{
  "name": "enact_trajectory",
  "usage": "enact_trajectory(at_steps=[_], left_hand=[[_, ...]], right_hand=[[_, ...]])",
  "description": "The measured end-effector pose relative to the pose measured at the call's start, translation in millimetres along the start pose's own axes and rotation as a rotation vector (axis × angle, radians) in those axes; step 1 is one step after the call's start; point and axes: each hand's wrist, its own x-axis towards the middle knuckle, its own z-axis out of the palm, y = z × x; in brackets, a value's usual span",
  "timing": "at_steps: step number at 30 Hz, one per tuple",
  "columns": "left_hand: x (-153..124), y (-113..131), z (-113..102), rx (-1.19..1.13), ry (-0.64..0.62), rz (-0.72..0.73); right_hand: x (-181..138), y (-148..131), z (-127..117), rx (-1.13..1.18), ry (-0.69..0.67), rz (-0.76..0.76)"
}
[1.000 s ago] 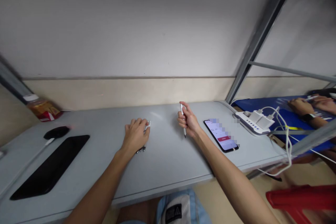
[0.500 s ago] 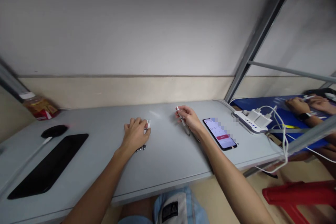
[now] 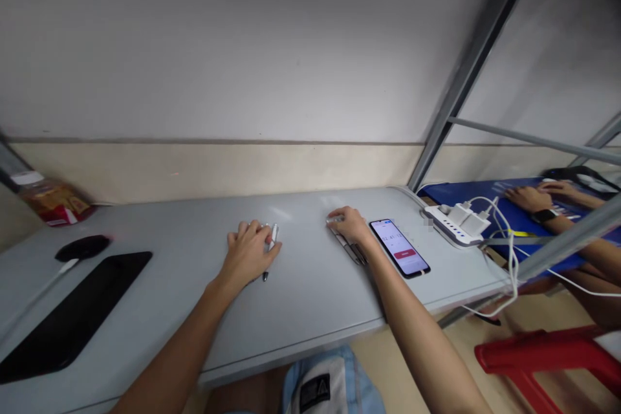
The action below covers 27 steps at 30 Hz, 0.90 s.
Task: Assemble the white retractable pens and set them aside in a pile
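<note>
My left hand (image 3: 248, 249) rests on the grey desk with its fingers curled down over white pens. One pen (image 3: 275, 233) shows between the thumb and forefinger, its dark tip pointing toward me; the others are mostly hidden under the palm. To the right, my right hand (image 3: 349, 224) is low at the desk, fingertips pinched on the far end of a white pen. Below that palm, a few pens (image 3: 353, 251) lie side by side with their grey tips toward me. How many lie there is partly hidden by the wrist.
A lit phone (image 3: 400, 248) lies right of my right hand, with a white power strip (image 3: 453, 226) and cables beyond. A black tablet-like slab (image 3: 77, 317), a round black pad (image 3: 83, 248) and a drink bottle (image 3: 53, 200) stand left. A co-worker's hands (image 3: 528, 198) are at a blue table.
My right hand has lowered the pen it held up, bringing it down to the pens on the desk. My left hand stays over its pens, with a single dark tip now showing clearly.
</note>
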Motion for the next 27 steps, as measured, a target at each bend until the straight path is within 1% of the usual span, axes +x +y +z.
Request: enact_trajectory(at_steps=[10, 15, 22, 27], left_hand=[[0, 2, -3, 0.027, -0.022, -0.014], [0, 2, -2, 0.037, 0.012, -0.029], [-1, 3, -6, 0.024, 0.006, -0.036], [-1, 4, -6, 0.019, -0.004, -0.048]], right_hand=[[6, 8, 2, -0.055, -0.007, -0.016], [8, 13, 5, -0.08, 0.013, -0.041], [15, 21, 8, -0.056, 0.046, -0.067], [15, 23, 7, -0.03, 0.051, -0.074]])
